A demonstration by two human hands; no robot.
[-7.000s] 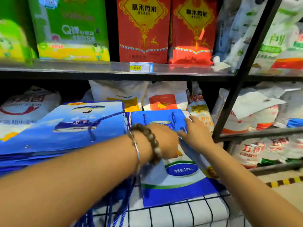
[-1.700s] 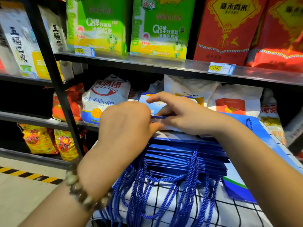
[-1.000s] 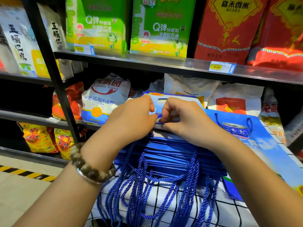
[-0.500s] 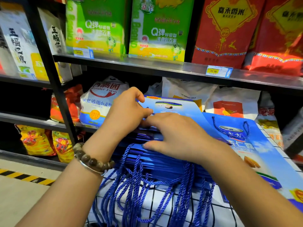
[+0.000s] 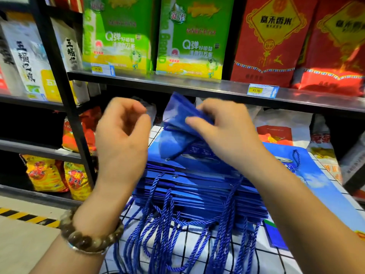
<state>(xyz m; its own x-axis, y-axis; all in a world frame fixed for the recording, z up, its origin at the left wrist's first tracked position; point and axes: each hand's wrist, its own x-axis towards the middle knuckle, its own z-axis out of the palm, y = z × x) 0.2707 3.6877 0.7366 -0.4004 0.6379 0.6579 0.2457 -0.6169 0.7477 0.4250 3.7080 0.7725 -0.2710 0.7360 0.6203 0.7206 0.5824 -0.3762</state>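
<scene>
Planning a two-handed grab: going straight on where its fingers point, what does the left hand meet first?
Most likely the raised end of the glossy blue paper gift bag that the right hand grips; the left hand curls toward it, holding nothing. Depth is unclear, though.

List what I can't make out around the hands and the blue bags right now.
Head view only:
- Top blue bag: print motion-blurred, partly covered by the right hand gripping it.
- Left hand: fingers curled; whether they pinch anything is unclear.
- Stack of blue bags: right end hidden under the right forearm; count untellable.
- Sacks on the lower shelf: mostly behind hands and bag.
- Gridded surface: cut off by the bottom edge.
</scene>
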